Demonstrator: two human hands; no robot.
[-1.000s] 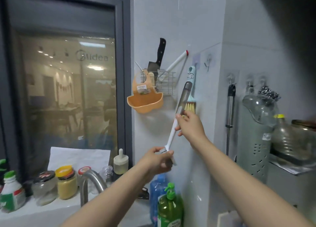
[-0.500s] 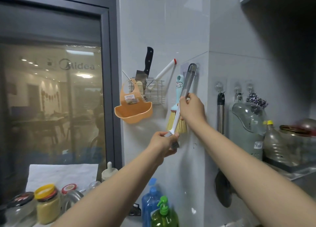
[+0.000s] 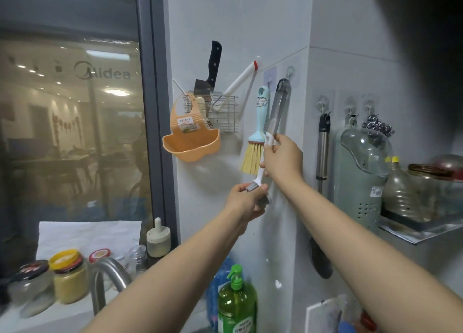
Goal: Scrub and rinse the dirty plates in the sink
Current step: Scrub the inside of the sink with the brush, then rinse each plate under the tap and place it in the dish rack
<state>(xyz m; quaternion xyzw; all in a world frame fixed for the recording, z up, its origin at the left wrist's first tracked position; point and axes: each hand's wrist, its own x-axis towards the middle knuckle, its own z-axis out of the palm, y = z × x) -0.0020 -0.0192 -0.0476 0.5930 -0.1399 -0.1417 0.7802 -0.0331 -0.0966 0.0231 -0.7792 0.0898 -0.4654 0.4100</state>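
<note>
Both hands are reaching up to the tiled wall, and both are holding one long-handled scrubbing brush (image 3: 274,122); the right hand (image 3: 283,158) is gripping it around the white middle of the handle, fingers curled; the left hand (image 3: 246,200) is pinching the grey scrubbing head at the low end, fingers bent around it.

The brush is standing nearly upright, leaning a little so that its grey, see-through top is lying up and to the right, at or just beside a small wall hook (image 3: 290,72); whether the top is hanging on that hook I cannot tell; its long axis is running from the left hand at the bottom, through the right hand, up to the hook. The right hand is the nearer one to the hook end, so the lift onto or off the hook is probably falling to it, with the left hand only steadying the head.

Just to the left, a blue-handled brush with yellow bristles (image 3: 258,137) is hanging, almost touching the held brush; further left a wire rack (image 3: 225,114) is holding a cleaver (image 3: 211,69).

The plates and the sink are not showing here; they are presumably lying below, near the tap (image 3: 110,280) and the green soap bottle (image 3: 236,305); the scrubbing is not looking begun.
</note>
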